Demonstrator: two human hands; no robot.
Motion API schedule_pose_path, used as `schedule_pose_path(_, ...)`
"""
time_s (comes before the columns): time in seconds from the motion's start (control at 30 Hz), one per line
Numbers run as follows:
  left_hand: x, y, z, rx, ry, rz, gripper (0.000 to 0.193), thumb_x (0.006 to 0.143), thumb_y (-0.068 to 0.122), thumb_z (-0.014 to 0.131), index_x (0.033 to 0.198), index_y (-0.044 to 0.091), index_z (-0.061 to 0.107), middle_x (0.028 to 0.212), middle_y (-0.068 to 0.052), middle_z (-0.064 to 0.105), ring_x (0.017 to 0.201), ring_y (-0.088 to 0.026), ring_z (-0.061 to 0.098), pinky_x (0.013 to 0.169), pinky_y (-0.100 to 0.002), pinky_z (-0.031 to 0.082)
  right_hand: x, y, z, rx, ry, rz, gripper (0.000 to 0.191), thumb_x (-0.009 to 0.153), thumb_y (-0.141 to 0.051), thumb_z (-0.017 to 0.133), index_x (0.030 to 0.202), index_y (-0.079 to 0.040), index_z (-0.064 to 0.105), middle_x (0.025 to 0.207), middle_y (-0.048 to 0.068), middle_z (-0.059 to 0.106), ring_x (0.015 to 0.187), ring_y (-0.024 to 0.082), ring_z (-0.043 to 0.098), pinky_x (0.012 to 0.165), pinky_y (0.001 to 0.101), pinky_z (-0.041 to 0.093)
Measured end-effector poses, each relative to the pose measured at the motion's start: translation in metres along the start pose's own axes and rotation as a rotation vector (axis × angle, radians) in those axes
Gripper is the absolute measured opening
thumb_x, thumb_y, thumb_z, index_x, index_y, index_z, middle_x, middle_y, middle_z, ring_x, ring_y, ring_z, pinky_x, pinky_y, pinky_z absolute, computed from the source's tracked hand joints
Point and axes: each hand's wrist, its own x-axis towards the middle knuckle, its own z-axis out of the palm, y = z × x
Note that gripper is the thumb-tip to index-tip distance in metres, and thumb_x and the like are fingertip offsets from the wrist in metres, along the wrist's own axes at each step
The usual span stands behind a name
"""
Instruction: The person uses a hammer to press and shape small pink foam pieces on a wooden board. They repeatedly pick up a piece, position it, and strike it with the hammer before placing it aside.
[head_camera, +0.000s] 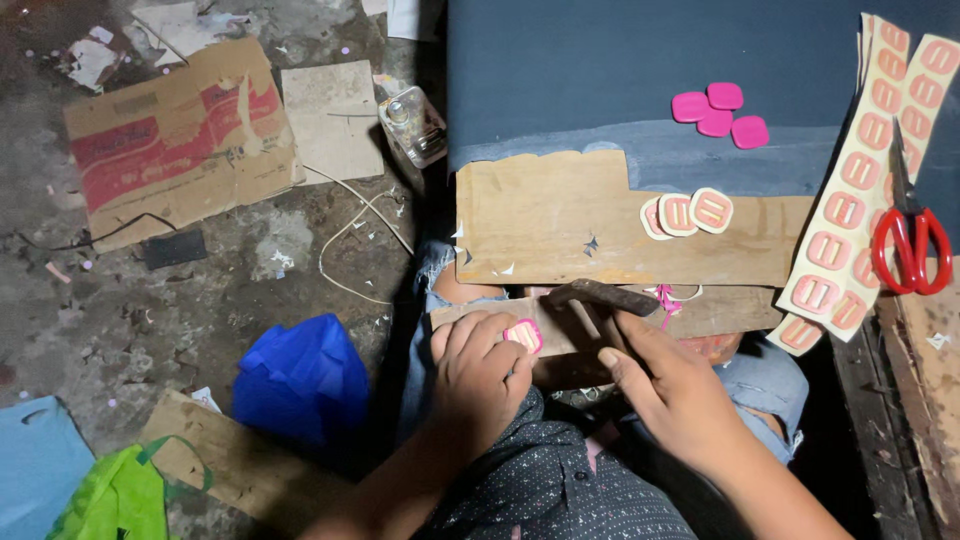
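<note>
Head view: left hand (480, 375) grip pinches a pink oval piece (524, 335); right hand (670, 385) grip clamps a wooden-handled hammer (600, 297).

A small pink buckle-shaped piece (523, 334) with a pale rim lies flat on the wooden block (700, 312), pinned at the block's left end under fingertips. A dark-headed hammer (601, 296) rests across the same block just right of it, head lying sideways, its wooden handle angled downward.

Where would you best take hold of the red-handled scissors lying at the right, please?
Probably by the red loops of the scissors, coming from below: they lie nearest the person, blades shut and pointing away, resting on the sticker strips.
</note>
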Motion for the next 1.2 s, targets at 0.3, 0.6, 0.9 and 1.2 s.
schedule_pose_path(0.3,0.005,0.0,0.008,-0.005,-0.053,-0.132,0.033,0.077,0.022,0.082,0.102,0.009,0.066,0.1,-0.007,0.066,0.103,-0.029,0.06,0.096,-0.045,0.04,-0.013,-0.002,0.023,0.107,-0.006,0.081,0.03,0.093,-0.018,0.067,0.117,0.0,0.066,0.09,0.016,0.07,0.08,0.026,0.068,0.073,0.0346,0.054)
schedule_pose_path(0.6,0.014,0.007,0.013,0.004,-0.062,-0.244,0.044,0.071,0.03,0.087,0.105,0.011,0.065,0.1,-0.005,0.068,0.101,-0.028,0.061,0.095,-0.044,0.04,-0.022,0.007,0.037,0.159,0.039,0.192,0.035,0.094,-0.019,0.068,0.124,-0.001,0.066,0.098,0.015,0.073,0.087,0.023,0.071,0.079,0.0335,0.056)
schedule_pose_path(0.9,0.018,0.009,0.002,-0.051,-0.117,-0.173,0.043,0.074,0.022,0.078,0.111,0.008,0.062,0.115,-0.011,0.067,0.113,-0.03,0.057,0.099,-0.045,0.036,-0.02,0.011,0.021,0.33,0.049,0.138,0.047,0.096,-0.015,0.058,0.141,-0.001,0.055,0.115,0.012,0.073,0.098,0.02,0.068,0.086,0.031,0.052)
schedule_pose_path(1.2,0.01,0.0,0.01,-0.068,-0.128,-0.221,0.033,0.079,0.022,0.077,0.108,0.011,0.066,0.107,-0.006,0.069,0.11,-0.029,0.06,0.099,-0.045,0.037,-0.024,0.009,0.034,0.278,-0.091,0.421,0.045,0.101,-0.017,0.06,0.145,-0.012,0.062,0.091,0.014,0.073,0.074,0.023,0.069,0.07,0.0354,0.058)
